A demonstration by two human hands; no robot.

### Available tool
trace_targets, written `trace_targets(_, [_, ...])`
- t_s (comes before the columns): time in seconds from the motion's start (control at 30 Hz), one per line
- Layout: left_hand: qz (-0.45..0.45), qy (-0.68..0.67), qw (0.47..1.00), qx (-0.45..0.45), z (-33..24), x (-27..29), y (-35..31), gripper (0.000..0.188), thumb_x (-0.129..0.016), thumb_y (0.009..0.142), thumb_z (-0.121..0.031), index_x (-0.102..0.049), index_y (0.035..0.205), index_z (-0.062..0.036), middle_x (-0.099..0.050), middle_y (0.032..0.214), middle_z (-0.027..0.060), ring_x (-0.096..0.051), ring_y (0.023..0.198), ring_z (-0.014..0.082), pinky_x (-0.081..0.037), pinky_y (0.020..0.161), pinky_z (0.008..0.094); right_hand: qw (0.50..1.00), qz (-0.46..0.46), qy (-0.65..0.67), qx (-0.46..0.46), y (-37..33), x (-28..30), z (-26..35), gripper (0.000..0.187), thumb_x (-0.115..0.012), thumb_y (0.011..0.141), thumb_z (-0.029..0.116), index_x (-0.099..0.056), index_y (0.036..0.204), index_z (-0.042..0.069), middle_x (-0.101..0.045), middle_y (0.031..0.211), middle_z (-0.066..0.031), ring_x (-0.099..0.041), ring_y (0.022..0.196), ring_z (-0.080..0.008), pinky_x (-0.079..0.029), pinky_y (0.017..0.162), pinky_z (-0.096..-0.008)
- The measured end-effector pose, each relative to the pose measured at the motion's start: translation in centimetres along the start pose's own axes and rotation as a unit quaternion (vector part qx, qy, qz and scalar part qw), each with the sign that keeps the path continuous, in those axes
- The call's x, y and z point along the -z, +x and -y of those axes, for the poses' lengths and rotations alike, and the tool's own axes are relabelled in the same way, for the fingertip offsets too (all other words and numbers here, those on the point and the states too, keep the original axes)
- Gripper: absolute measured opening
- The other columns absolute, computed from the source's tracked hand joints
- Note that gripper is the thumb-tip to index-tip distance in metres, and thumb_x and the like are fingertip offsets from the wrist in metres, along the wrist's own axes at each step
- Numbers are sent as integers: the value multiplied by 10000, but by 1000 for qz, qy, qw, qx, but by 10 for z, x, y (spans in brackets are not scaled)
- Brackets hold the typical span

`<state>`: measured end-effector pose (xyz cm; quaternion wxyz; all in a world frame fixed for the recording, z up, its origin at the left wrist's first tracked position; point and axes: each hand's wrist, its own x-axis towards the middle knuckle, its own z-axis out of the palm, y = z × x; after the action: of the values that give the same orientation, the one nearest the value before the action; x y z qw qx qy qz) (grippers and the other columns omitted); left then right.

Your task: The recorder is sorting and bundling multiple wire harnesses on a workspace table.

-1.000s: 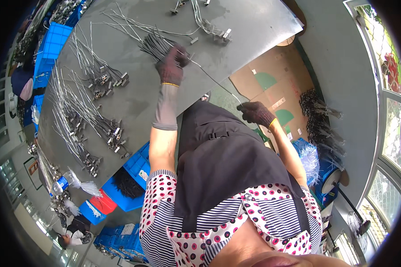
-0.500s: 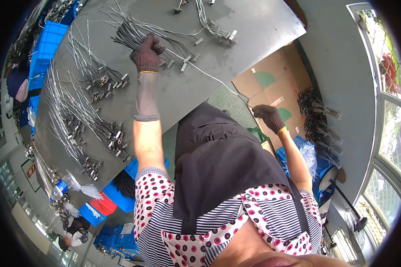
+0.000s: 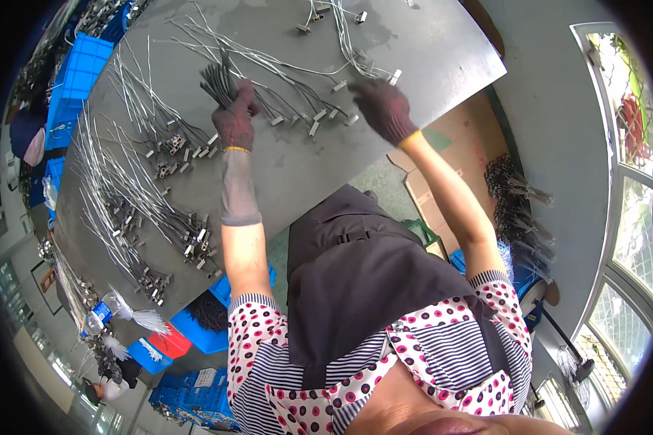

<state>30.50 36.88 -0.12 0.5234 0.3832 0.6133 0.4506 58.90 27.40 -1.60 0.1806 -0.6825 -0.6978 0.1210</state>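
In a dark knitted glove, my left hand (image 3: 235,123) is closed round a bundle of short dark grey tubes (image 3: 215,81) above the table. Their ends fan out past the fingers. My right hand (image 3: 386,110), gloved alike, hovers over the table near its right edge. Motion smears its fingers, so I cannot see whether it holds anything. Between the hands lie thin wires with small connectors (image 3: 314,127) at their ends. Long pale wires (image 3: 257,54) run across the table beyond my left hand.
Heaps of wires with connectors (image 3: 189,239) lie on the left of the grey table (image 3: 290,188). A blue crate (image 3: 80,69) stands past its far left edge. Cardboard (image 3: 442,206) and hanging dark bundles (image 3: 515,188) are at the right. Other people are at the far left.
My right hand has swung from beside the table, where it had the end of a pale wire, up and left over the tabletop. My left hand has shifted slightly nearer with the tubes.
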Motion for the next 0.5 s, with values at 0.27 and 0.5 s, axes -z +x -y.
trace_targets(0.27, [6, -190, 974, 126, 37, 0, -24, 201, -795, 854, -178, -701, 929, -17, -666, 795, 55, -538, 582, 115, -432, 533, 288, 994, 77, -67, -41, 113, -16, -49, 292, -583, 863, 202, -663, 1138, 145, -685, 1084, -130, -638, 1016, -365, -509, 869, -476])
trace_targets(0.5, [148, -194, 948, 204, 43, -46, -61, 283, -732, 904, -185, -663, 1121, -17, -687, 887, 81, -653, 700, 167, -571, 651, 330, 998, 57, 16, 32, 106, 6, -76, 310, -561, 888, 241, -666, 1171, 174, -690, 1028, -166, -660, 967, -359, -525, 815, -455])
